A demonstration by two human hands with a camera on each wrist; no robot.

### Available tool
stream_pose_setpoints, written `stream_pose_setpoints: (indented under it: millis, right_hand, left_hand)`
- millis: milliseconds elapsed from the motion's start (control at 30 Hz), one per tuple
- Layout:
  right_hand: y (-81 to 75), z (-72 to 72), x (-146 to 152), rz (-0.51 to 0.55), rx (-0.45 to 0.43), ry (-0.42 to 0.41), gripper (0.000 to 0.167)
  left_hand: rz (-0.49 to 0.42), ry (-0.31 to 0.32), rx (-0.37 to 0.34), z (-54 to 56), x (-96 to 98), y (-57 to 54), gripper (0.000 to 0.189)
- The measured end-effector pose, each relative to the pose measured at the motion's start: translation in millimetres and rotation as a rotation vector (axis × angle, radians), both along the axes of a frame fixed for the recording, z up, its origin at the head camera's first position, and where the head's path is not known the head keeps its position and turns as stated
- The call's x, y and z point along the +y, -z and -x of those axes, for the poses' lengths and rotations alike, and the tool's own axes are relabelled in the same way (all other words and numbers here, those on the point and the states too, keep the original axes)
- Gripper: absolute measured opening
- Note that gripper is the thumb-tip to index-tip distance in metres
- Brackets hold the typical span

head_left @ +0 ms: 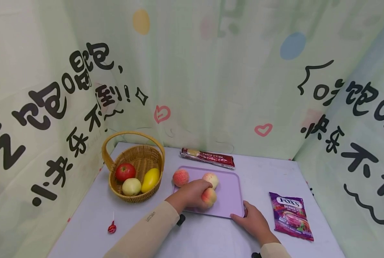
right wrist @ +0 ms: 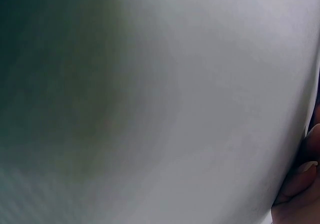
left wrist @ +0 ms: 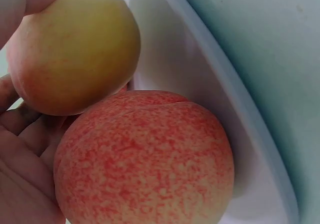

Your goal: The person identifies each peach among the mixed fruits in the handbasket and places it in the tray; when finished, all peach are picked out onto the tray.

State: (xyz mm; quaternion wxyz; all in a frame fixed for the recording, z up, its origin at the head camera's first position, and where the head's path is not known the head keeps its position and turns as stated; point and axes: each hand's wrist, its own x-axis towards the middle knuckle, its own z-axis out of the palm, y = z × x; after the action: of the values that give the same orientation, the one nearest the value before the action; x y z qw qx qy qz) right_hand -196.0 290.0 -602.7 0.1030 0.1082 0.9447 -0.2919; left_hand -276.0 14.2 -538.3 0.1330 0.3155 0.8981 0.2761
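Note:
A lilac tray (head_left: 228, 190) lies on the table with peaches on it. My left hand (head_left: 193, 193) reaches over its front left part and holds a yellow-and-red peach (head_left: 209, 197). In the left wrist view the thumb presses on this peach (left wrist: 80, 49), with fingers behind it. Beside it there, a red speckled peach (left wrist: 145, 159) sits close to the palm. In the head view, a paler peach (head_left: 211, 180) sits just beyond the left hand, and a red peach (head_left: 180, 177) by the tray's left edge. My right hand (head_left: 253, 220) grips the tray's front right corner, thumb and fingers at the rim.
On the left stands a wicker basket (head_left: 141, 157) holding a red apple (head_left: 125, 172), a pale round fruit (head_left: 131, 187) and a yellow mango-like fruit (head_left: 150, 180). A lollipop (head_left: 112, 227) lies nearer. Behind the tray is a dark red packet (head_left: 208, 157); rightward, a purple Fox's bag (head_left: 291, 216).

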Motion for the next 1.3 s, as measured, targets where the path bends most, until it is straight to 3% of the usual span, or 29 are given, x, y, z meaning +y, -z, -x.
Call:
stream_pose_setpoints:
  millis: [167, 333, 667, 867, 1067, 1300]
  right_hand:
    - [1.2, -0.8, 0.2, 0.007, 0.008, -0.002, 0.118]
    - [3.1, 0.0, 0.0, 0.002, 0.025, -0.01, 0.116]
    - [4.8, 3.4, -1.7, -0.007, 0.024, -0.014, 0.114]
    - [3.0, 3.5, -4.1, -0.003, 0.016, -0.018, 0.114]
    - [0.5, 4.2, -5.6, 0.003, -0.001, -0.01, 0.117]
    - [1.6, 5.5, -2.9, 0.002, -0.009, -0.008, 0.119]
  left_hand:
    - [0.029, 0.019, 0.011, 1.1, 4.3, 2.4, 0.046]
    - [0.071, 0.052, 0.08, 2.8, 7.6, 5.2, 0.041]
    - [0.142, 0.033, 0.113, 2.8, 5.0, 6.7, 0.059]
    - [0.122, 0.04, 0.138, 1.6, 0.5, 2.3, 0.06]
    - [0.099, -0.004, 0.089, 1.7, -5.7, -2.5, 0.066]
    - [-0.012, -0.067, 0.024, 1.1, -20.6, -7.0, 0.069]
